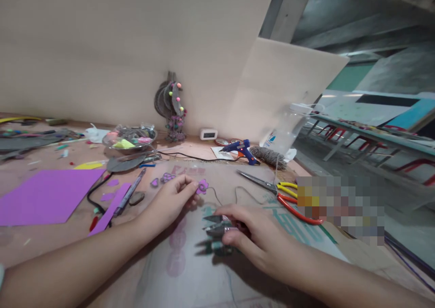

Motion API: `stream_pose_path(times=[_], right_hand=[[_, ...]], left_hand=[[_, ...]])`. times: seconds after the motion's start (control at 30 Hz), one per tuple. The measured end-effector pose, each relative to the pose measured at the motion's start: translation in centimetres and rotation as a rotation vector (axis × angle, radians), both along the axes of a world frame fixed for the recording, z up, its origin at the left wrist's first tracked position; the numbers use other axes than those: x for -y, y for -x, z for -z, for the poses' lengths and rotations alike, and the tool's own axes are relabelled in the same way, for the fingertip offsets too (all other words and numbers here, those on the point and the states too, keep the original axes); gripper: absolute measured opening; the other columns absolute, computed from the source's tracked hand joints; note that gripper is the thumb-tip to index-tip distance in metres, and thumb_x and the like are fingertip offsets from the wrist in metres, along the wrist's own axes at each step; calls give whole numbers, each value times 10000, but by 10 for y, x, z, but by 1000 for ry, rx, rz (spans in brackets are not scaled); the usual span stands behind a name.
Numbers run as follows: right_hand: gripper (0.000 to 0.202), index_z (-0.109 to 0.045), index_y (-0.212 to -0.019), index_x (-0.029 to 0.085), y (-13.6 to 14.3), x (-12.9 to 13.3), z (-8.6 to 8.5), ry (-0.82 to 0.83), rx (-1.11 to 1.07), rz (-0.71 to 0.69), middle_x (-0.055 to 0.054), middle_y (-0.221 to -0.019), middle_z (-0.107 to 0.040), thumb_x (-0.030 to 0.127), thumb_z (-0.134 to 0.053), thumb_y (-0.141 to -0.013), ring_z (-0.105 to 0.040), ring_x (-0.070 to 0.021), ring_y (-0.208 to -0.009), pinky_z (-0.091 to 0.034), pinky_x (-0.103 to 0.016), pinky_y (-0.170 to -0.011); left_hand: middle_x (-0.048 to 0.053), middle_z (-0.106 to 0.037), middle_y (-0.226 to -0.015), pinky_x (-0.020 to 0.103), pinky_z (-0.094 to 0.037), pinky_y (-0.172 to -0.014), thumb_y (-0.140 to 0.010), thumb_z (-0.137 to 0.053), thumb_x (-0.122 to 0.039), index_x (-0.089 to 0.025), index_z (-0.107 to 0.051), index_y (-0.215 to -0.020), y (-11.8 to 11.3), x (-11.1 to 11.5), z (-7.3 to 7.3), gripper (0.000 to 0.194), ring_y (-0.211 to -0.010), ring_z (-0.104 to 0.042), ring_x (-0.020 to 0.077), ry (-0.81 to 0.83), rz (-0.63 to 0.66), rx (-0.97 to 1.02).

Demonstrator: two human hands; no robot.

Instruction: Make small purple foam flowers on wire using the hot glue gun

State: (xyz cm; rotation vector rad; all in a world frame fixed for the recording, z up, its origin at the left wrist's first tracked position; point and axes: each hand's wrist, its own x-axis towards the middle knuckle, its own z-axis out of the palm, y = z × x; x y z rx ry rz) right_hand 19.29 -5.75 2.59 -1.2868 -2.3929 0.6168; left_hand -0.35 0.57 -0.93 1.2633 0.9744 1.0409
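Observation:
My left hand pinches a small purple flower cutout between thumb and fingers. A thin grey string trails from the flower toward my right hand. That hand is closed around a dark pointed metal tool, whose tips point left; its outline is blurred and its exact kind is unclear. Beyond my left hand lie another purple flower and a small purple heart-shaped piece. Grey-bladed scissors with red and yellow handles lie beyond my right hand.
At left are a purple sheet, a purple strip and a pen. Farther back stand a bowl of craft bits, a decorated grey hanging piece, a small clock, a blue glue gun and grey yarn.

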Motion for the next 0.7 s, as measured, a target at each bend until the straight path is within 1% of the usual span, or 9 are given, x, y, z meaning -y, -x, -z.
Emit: stream_pose_path(times=[0.13,0.2,0.3,0.4,0.6,0.7], right_hand=[[309,-594,-1005,186,2,-11,10,-9,151,6,-79,-896,-650,390,-379,-917,-593,-200,-787,-440,-309,-702],[331,-593,-977,171,2,-16,13,-26,180,30,-88,-892,-642,380,-341,-930,-588,-204,-794,-441,-316,-706],[326,-569,-1052,182,1,-19,15,-50,174,91,-85,-941,-634,347,-310,-943,-578,-206,-853,-436,-329,-757],[312,-537,-1131,190,1,-21,16,-111,169,119,-85,-1009,-614,312,-320,-943,-555,-212,-914,-424,-350,-817],[323,-481,-1204,189,-4,-27,26,-198,96,174,-84,-1030,-584,287,-309,-949,-532,-199,-961,-423,-343,-857],[329,-468,-1218,171,-6,-28,28,-251,90,159,-91,-1044,-581,283,-319,-947,-529,-200,-970,-425,-342,-856]], left_hand=[[-38,-556,-581,198,-377,-519,-782,-563,-392,-148,-491,-740,2,-2,3,258,-499,-490,72,27,8,46],[-37,-558,-575,195,-373,-510,-778,-572,-405,-146,-491,-740,2,-2,3,274,-488,-483,69,37,9,50],[-40,-554,-570,194,-374,-503,-763,-592,-418,-150,-487,-737,1,0,3,289,-482,-472,68,47,7,73],[-44,-547,-557,198,-379,-502,-757,-599,-426,-156,-487,-734,1,0,4,293,-481,-472,73,25,14,100],[-38,-560,-560,199,-380,-506,-774,-582,-409,-154,-501,-728,-1,0,5,271,-491,-486,77,-10,24,70],[-41,-550,-552,198,-369,-503,-783,-575,-399,-158,-486,-701,-1,1,3,269,-492,-475,77,-18,26,49]])
